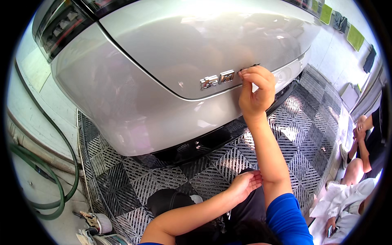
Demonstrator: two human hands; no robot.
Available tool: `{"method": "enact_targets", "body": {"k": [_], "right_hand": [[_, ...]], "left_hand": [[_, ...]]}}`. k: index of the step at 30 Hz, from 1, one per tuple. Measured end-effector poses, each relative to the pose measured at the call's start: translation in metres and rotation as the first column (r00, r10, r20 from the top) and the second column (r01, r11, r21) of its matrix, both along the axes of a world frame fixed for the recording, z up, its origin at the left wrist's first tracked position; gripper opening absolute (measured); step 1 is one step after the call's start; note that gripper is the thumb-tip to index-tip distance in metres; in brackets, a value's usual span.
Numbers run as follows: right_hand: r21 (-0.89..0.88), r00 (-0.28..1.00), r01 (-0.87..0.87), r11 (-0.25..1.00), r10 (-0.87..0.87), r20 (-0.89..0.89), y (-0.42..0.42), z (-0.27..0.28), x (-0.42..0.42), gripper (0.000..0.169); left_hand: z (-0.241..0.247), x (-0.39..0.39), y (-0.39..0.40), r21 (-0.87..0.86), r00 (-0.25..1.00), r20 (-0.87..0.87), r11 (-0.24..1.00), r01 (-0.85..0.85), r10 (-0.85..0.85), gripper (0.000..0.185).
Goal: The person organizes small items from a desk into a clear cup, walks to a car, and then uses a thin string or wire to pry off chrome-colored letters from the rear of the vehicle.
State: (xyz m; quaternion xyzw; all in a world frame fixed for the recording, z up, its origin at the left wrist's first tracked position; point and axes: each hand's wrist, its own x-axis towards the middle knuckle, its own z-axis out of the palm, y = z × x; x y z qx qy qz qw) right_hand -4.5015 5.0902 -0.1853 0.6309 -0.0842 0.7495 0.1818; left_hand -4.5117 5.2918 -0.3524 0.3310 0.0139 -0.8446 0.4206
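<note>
A silver car's tailgate (171, 43) stands before me, its rear bumper (128, 122) beneath. Chrome character emblems (227, 76) are fixed low on the tailgate. Just right of them my right hand (257, 85) reaches up to the panel, thumb and index fingertips pinched together at its surface. A small dark piece (255, 65) shows above the index finger; whether the fingertips grip anything is hidden. My left hand (245, 185) is held palm up above my knee, fingers extended, beside my right forearm, with nothing in it.
Gridded plastic floor tiles (167, 180) lie under the car. Green hoses (59, 183) hang at the left, above a pleated filter-like cylinder (104, 223) at lower left. A seated person's hands (360, 130) and another person in white clothing (346, 202) are at right. Green cloths (355, 37) hang on the wall.
</note>
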Motion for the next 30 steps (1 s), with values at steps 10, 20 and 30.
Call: {"method": "enact_targets", "body": {"k": [10, 20, 30], "right_hand": [[0.030, 0.996, -0.037, 0.999, 0.035, 0.088, 0.003, -0.003, 0.005, 0.038], [0.108, 0.965, -0.237, 0.966, 0.221, 0.139, 0.000, -0.010, 0.003, 0.034], [0.148, 0.994, -0.111, 0.983, 0.110, 0.018, 0.011, 0.006, -0.004, 0.033]], "left_hand": [[0.001, 0.000, 0.001, -0.003, 1.000, 0.021, 1.000, -0.006, 0.006, 0.030], [-0.007, -0.001, 0.002, -0.006, 0.999, 0.020, 1.000, 0.030, -0.030, 0.032], [-0.009, 0.001, 0.005, 0.004, 0.999, 0.034, 1.000, 0.023, -0.023, 0.030]]}}
